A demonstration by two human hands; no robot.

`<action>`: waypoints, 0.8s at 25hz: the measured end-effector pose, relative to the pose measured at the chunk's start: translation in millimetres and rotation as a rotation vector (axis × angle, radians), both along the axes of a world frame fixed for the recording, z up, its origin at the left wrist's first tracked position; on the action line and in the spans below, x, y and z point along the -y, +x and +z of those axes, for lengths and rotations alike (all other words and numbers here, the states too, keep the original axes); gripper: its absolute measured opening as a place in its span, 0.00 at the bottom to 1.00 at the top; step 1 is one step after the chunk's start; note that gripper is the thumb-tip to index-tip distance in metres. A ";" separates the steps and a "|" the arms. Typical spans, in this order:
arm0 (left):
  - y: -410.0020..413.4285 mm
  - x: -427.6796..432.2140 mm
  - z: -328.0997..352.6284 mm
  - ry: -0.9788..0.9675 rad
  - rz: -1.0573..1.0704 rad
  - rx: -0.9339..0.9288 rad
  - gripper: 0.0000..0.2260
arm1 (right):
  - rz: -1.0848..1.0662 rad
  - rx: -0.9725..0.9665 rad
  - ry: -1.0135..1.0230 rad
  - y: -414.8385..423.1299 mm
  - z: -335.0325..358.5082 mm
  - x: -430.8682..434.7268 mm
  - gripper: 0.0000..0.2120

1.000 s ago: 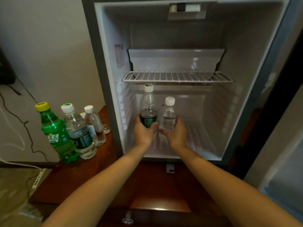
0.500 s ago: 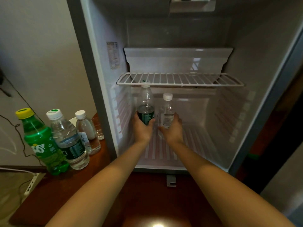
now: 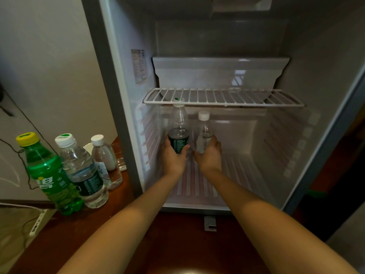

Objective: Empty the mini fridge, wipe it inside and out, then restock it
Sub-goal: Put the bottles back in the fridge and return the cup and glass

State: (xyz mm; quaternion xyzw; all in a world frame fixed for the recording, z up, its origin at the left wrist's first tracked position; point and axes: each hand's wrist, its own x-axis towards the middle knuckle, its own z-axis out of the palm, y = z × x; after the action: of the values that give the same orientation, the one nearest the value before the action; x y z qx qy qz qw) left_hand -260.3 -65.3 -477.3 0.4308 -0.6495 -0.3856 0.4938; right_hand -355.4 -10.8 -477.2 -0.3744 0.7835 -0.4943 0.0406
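Mini fridge (image 3: 316,56): we see it open on the table (image 3: 177,234), with a wire shelf (image 3: 223,96) across its middle.
Table bottles: a green soda bottle (image 3: 49,175), a large water bottle (image 3: 83,171) and a small water bottle (image 3: 104,155) stand left of the fridge.
Left hand (image 3: 173,157): we grip the dark-label bottle (image 3: 178,125) in the lower compartment, under the shelf.
Right hand (image 3: 209,155): we grip the small clear bottle (image 3: 204,131) just beside it.
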 end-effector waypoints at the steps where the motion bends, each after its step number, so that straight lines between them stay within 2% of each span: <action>1: -0.3 -0.6 0.0 -0.004 0.011 -0.013 0.31 | 0.004 0.006 0.006 -0.6 0.5 -0.1 0.35; 6: 1.0 -7.0 3.1 0.063 -0.030 0.002 0.38 | 0.053 0.112 0.014 -8.5 -2.2 -1.7 0.37; 9: 3.1 9.8 -25.0 0.076 -0.070 0.068 0.38 | 0.092 0.118 0.008 0.6 16.0 -26.6 0.34; 12: 31.0 -22.9 -11.4 0.001 -0.088 0.185 0.30 | 0.112 -0.023 -0.030 22.3 33.7 -64.8 0.34; 14: 59.8 -65.2 15.3 -0.064 -0.142 0.255 0.25 | 0.158 -0.113 -0.008 43.2 39.0 -87.8 0.29; 17: 104.0 -96.6 29.9 -0.119 -0.196 0.433 0.19 | 0.276 -0.350 0.151 82.2 44.7 -113.6 0.21; 20: 155.5 -115.5 39.7 -0.289 -0.205 0.671 0.12 | 0.423 -0.617 0.262 120.3 48.6 -128.7 0.17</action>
State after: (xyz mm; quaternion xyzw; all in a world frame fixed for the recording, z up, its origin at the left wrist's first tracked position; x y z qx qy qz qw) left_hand -104.8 50.2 -437.6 0.3917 -0.8626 -0.1749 0.2680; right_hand -235.1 117.9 -428.7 -0.6503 0.7208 -0.2349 -0.0484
